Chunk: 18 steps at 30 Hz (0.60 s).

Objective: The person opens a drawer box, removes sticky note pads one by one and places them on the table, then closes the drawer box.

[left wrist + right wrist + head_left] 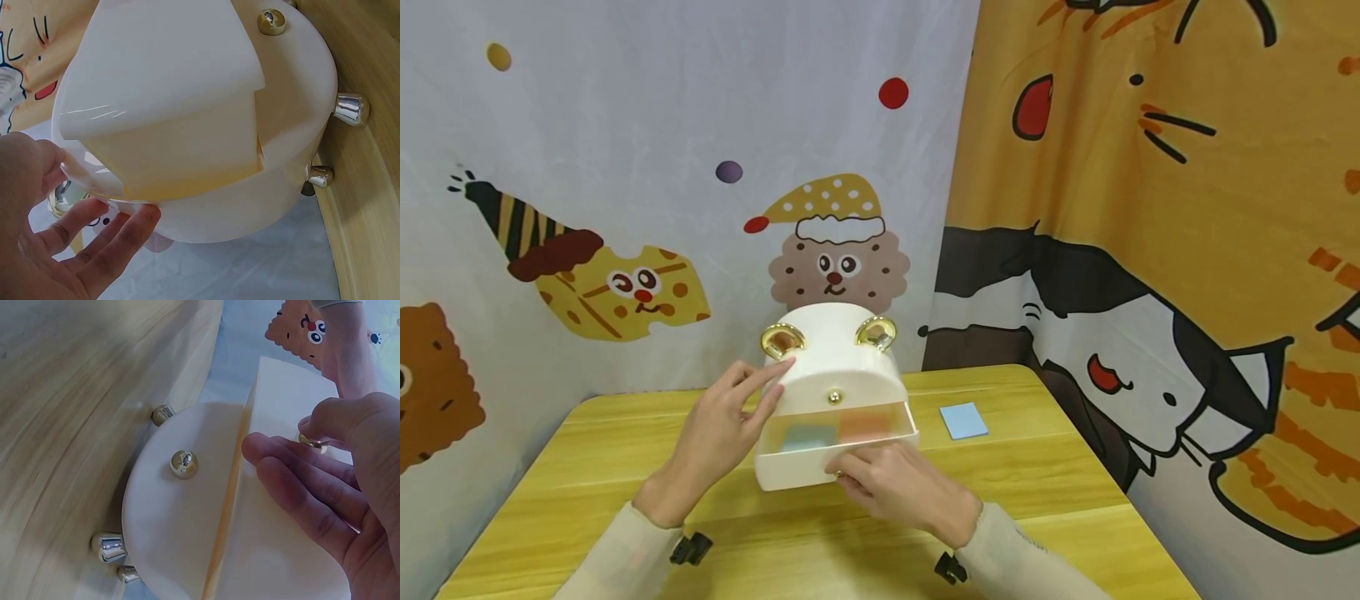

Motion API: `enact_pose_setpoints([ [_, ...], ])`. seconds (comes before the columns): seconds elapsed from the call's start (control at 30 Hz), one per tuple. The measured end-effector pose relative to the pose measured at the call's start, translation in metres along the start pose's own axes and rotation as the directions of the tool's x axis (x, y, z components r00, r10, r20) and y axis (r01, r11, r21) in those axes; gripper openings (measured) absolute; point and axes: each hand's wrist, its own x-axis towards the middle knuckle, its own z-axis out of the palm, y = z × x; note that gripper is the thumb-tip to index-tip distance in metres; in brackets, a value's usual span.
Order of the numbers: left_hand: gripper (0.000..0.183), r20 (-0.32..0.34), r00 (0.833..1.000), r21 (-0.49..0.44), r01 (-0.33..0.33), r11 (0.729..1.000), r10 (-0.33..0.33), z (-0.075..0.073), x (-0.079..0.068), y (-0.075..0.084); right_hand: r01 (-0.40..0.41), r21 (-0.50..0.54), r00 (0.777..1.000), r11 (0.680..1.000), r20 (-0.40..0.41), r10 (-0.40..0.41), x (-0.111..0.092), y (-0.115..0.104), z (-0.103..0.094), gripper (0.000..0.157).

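A white storage box point(835, 354) with two gold ear-shaped pieces stands on the table, its drawer point(790, 471) pulled out toward me. Inside the drawer lie a blue-green square point(808, 437) and an orange-pink square point(863, 425). My right hand point(902, 487) pinches the small gold drawer knob point(312, 444) between thumb and index finger, other fingers along the drawer front. My left hand point(718, 429) rests its fingertips on the box's left side, below the left gold ear point(782, 340); in the left wrist view its fingers point(134, 228) touch the curved edge.
A pad of light blue sticky notes point(964, 421) lies on the wooden table point(1037, 500), right of the box. Another gold knob point(835, 397) sits on the box front above the drawer. Short metallic feet point(109, 547) hold the box up. Printed curtains point(662, 125) hang behind the table.
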Motion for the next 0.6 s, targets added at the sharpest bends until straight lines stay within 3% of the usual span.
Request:
enact_pose_setpoints([
  [0.17,0.047,-0.019,1.000,0.006,-0.022,1.000,0.022,-0.0001,-0.0005,0.0005,0.033,-0.066,0.998,0.997,-0.052,-0.037,0.0004,-0.0044,0.0008,0.027],
  [0.6,0.046,0.004,1.000,0.006,-0.004,1.000,0.004,0.0011,-0.0019,-0.0019,0.032,-0.073,0.998,0.997,-0.047,-0.035,-0.0031,-0.0105,-0.0007,0.026],
])
